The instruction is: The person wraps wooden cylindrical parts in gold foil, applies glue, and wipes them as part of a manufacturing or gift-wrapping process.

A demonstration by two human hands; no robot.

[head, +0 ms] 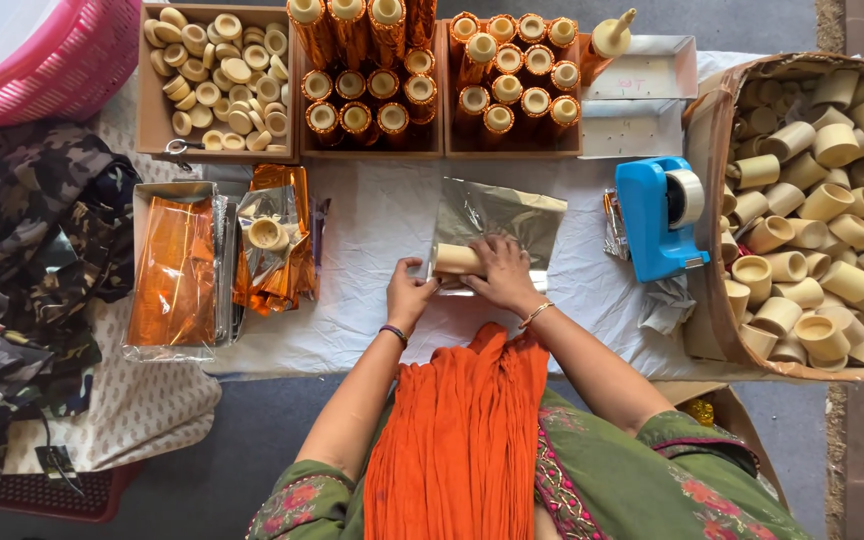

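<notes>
Cardboard tube (pixel 455 259) | crinkled foil sheet (pixel 497 217) | both hands (pixel 457 280) pressing

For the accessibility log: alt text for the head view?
Both hands, left hand and right hand, press a cream cardboard tube onto a silvery foil sheet on a white-covered table. Boxes of foil-wrapped tubes sit behind, a blue tape dispenser right.

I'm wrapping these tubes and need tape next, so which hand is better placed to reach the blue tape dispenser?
Probably the right hand. The blue tape dispenser stands on that side, with bare cloth between. The left hand holds the cardboard tube at its far end on the silver foil sheet and would have to cross over.
</notes>
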